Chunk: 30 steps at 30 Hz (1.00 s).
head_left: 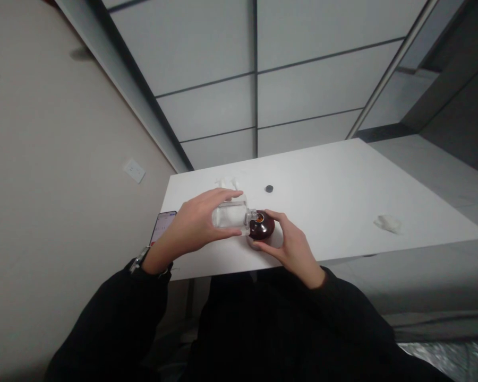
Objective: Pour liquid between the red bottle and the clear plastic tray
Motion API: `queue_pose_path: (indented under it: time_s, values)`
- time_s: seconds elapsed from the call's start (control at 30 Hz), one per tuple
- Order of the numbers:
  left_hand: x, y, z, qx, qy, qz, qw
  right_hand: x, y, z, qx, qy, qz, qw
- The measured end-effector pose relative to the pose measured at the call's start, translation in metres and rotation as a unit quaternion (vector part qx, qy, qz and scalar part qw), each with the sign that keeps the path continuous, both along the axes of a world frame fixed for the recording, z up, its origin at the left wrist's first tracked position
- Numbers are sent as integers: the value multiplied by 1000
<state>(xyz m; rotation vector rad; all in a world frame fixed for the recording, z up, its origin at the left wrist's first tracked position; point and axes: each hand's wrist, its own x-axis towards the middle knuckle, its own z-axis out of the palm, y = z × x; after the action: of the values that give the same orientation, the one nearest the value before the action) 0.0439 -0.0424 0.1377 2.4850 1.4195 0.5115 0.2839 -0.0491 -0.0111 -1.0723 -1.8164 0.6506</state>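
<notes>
Tipped on its side, a clear bottle (230,215) is gripped by my left hand (197,220), thumb and fingers along opposite sides. Its neck points right and meets the mouth of a dark brown round bottle (262,227). My right hand (292,244) holds that brown bottle from the right, thumb at the near side and fingers at the far side. The brown bottle stands upright with its mouth uncovered, showing orange inside. Whether liquid passes between the two is too small to tell.
On the white table (326,185) lie a small dark cap (269,188) and a crumpled white tissue (387,223). Whitish pump tops (234,183) sit behind my left hand. A phone (162,225) is at the left edge, beside the wall.
</notes>
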Motion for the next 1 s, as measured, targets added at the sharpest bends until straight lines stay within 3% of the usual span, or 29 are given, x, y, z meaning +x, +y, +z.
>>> queue_pose_path:
  time_s: [0.27, 0.53, 1.0]
  values:
    - [-1, 1, 1, 4, 7, -5, 1000, -1, 0, -1, 0, 0, -2, 1000]
    - [-2, 1, 6, -1, 20, -1, 1000, 3, -2, 8, -23, -12, 11, 1000]
    - [1, 1, 17, 0, 67, -1, 998, 5, -1, 4, -20, -16, 9, 1000]
